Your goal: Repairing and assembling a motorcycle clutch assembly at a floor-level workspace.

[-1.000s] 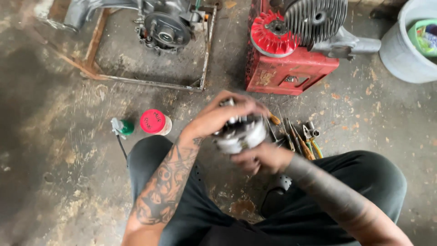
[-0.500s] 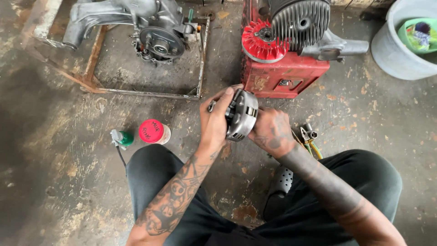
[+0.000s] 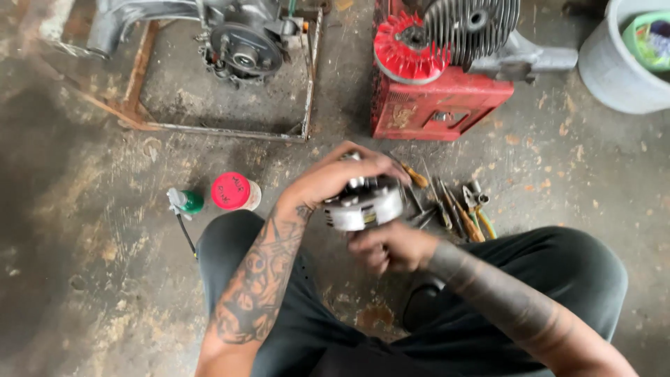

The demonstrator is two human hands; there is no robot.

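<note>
A person seen from above sits on a stained, grimy concrete floor (image 3: 84,279) with knees apart, in black trousers, holding a round grey metal engine part (image 3: 364,204) between both hands in front of the lap. The tattooed left hand (image 3: 335,176) lies over the top of the part, its fingers (image 3: 380,166) curled down around the far edge, grasping it. The right hand (image 3: 392,248) is under the part's near side, fingers bent and pressed against it; the picture is blurred here, so how firmly it is clasped cannot be told. The part is held above the floor, just in front of a loose row of hand tools with yellow and orange handles (image 3: 453,209) lying on the floor. To the left of the left forearm stands a small container with a red round lid (image 3: 232,191), and just beside it a green spray can with a thin black tube (image 3: 185,204). Further away, at the top, a grey engine block (image 3: 241,42) rests inside a rusty metal frame (image 3: 307,84). To its right a red plastic crate (image 3: 433,108) carries a red finned fan wheel (image 3: 405,52) and a grey finned cylinder (image 3: 474,24). A pale grey bucket (image 3: 614,70) stands at the top right corner.
</note>
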